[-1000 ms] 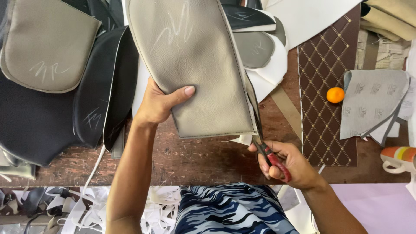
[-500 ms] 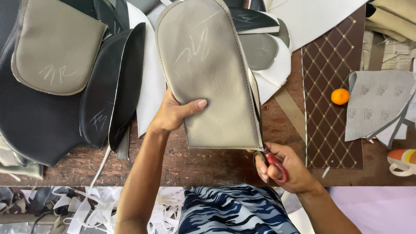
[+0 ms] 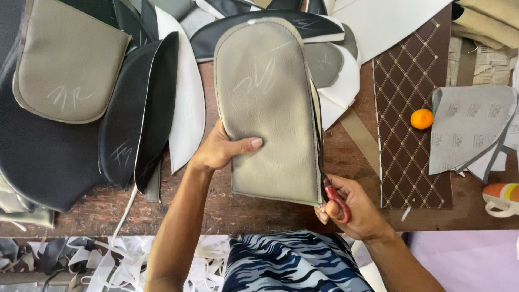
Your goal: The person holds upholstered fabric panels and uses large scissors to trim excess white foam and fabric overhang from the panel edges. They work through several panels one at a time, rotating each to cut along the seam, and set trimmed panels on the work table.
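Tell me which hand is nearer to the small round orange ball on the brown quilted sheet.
Right. The right hand, gripping red-handled scissors, lies below-left of the orange ball; the left hand is farther left, holding the grey leather piece.

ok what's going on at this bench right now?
A person is trimming a grey-beige leatherette panel at a wooden workbench. The left hand grips the panel's left edge, thumb across its face. The right hand holds red-handled scissors, blades running up the panel's right edge. Other cut panels, black, white and beige, lie around; a brown quilted sheet and a small orange ball sit to the right. Scraps litter the floor.
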The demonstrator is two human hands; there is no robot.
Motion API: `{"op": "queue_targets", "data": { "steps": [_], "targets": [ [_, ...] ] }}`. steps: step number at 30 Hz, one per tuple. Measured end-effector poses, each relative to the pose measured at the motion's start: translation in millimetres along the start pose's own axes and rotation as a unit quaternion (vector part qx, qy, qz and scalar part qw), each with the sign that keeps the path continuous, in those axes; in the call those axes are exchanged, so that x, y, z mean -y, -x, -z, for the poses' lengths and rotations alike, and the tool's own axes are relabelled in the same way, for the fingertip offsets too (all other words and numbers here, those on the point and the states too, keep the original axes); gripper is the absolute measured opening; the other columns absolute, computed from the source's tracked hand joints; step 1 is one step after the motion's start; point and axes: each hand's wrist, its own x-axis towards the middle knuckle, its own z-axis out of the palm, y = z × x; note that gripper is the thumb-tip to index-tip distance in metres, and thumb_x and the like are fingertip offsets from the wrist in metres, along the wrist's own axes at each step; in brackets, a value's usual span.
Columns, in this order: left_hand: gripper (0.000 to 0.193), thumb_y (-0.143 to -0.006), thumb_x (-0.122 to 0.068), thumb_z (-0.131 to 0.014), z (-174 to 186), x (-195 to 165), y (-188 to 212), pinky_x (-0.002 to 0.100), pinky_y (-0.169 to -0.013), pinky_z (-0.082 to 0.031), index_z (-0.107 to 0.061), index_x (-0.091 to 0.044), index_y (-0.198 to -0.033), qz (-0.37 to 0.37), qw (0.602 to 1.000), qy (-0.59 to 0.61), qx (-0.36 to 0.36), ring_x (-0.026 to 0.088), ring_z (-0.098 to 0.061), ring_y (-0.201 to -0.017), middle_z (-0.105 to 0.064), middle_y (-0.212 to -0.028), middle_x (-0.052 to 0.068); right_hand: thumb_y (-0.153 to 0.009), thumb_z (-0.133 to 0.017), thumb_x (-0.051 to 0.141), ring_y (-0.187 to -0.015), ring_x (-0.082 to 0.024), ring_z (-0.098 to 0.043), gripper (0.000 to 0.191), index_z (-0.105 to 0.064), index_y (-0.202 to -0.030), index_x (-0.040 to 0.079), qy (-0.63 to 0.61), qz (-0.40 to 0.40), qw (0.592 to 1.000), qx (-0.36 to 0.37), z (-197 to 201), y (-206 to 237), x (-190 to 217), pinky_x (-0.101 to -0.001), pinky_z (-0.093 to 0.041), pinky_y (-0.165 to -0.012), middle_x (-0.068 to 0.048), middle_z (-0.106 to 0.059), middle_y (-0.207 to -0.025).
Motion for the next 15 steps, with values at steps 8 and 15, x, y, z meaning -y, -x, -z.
{"op": "queue_targets", "data": {
  "steps": [8,15],
  "targets": [
    [0.073,-0.079,-0.012,-0.086,-2.7,8.7,7.1,0.038,-0.102,-0.052,-0.053,0.003,-0.143,0.042,0.997,0.018,0.063,0.022,-0.064,-0.117,-0.069,-0.126,0.014,-0.087,-0.083,0.049,-0.082,-0.012,-0.055,0.056,-0.060,-0.105,0.001,-0.058,0.069,0.995,0.045,-8.7,-5.4,7.5,-0.0266,-0.047,-0.075,-0.001,-0.057,-0.089],
    [0.074,-0.078,-0.009,-0.086,1.9,19.3,7.7,0.038,-0.103,-0.051,-0.054,0.002,-0.143,0.050,0.996,0.040,0.060,0.022,-0.063,-0.118,-0.069,-0.127,0.013,-0.088,-0.086,0.031,-0.074,-0.011,-0.055,0.045,-0.059,-0.104,-0.001,-0.062,0.035,0.997,-0.003,-1.1,-6.2,-7.4,-0.0278,-0.048,-0.068,-0.001,-0.057,-0.086]
  ]
}}
